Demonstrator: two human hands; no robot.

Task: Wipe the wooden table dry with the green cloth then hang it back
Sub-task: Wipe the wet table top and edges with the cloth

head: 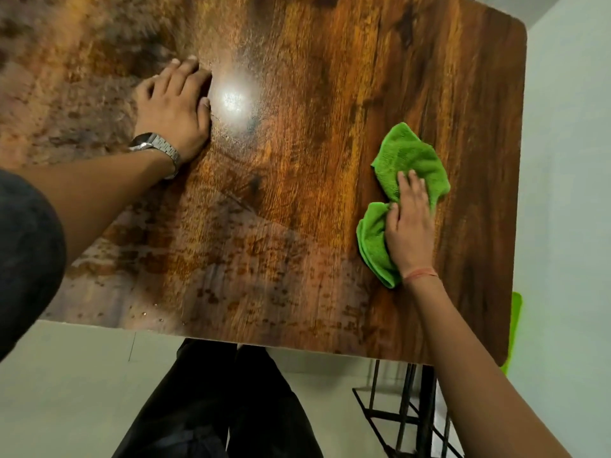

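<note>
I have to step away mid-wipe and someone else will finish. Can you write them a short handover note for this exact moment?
Left hand: flat on the wooden table, bracing, holding nothing.
Right hand: pressing the bunched green cloth onto the table's right side.
Done: the strip around the cloth looks dry.
Left: droplets and wet film cover the near edge and left part; wipe those, then hang the cloth back. Something green shows past the table's right edge; what it is I cannot tell.
</note>
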